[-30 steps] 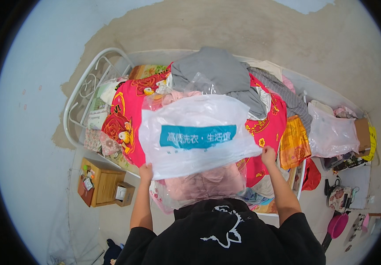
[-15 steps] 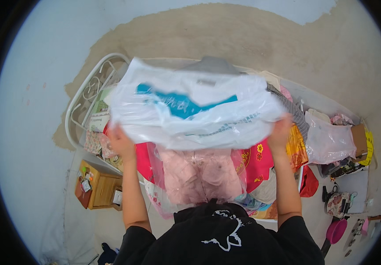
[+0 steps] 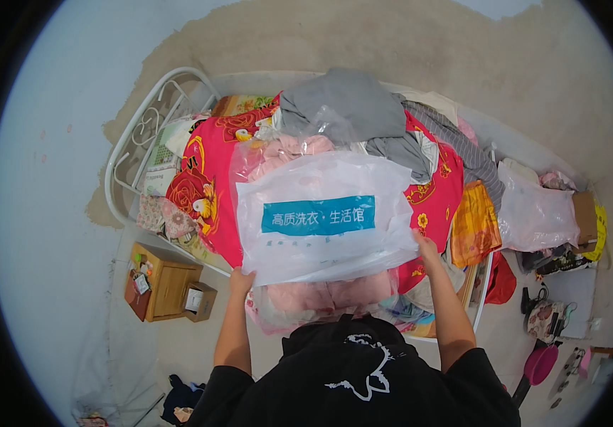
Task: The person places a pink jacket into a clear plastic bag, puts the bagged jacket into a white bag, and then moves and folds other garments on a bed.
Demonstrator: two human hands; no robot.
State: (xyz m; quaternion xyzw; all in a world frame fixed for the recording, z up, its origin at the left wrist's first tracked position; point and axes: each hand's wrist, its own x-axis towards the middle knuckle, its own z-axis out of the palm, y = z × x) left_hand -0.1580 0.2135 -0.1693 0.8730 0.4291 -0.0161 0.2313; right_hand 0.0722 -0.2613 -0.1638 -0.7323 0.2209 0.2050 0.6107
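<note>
Stretched between my two hands is a white plastic bag (image 3: 328, 178) with a blue printed panel. My left hand (image 3: 241, 280) pinches its lower left corner, and my right hand (image 3: 424, 245) grips its right edge. Beneath the bag lies a pink garment (image 3: 296, 295) in a clear plastic cover, partly hidden; its pink cloth shows above and below the bag. Under that spreads a red blanket (image 3: 207, 178) with flower patterns on the bed.
A grey cloth (image 3: 345, 103) is heaped at the far side, near an orange cloth (image 3: 476, 226) on the right. The white metal bed frame (image 3: 111, 188) rises at left, above a wooden cabinet (image 3: 171, 288). Another white plastic bag (image 3: 537, 213) lies far right.
The bag has come down and nearer, from a blurred, raised position to lying flatter over the pink garment. Both hands have moved lower and closer together, still holding it.
</note>
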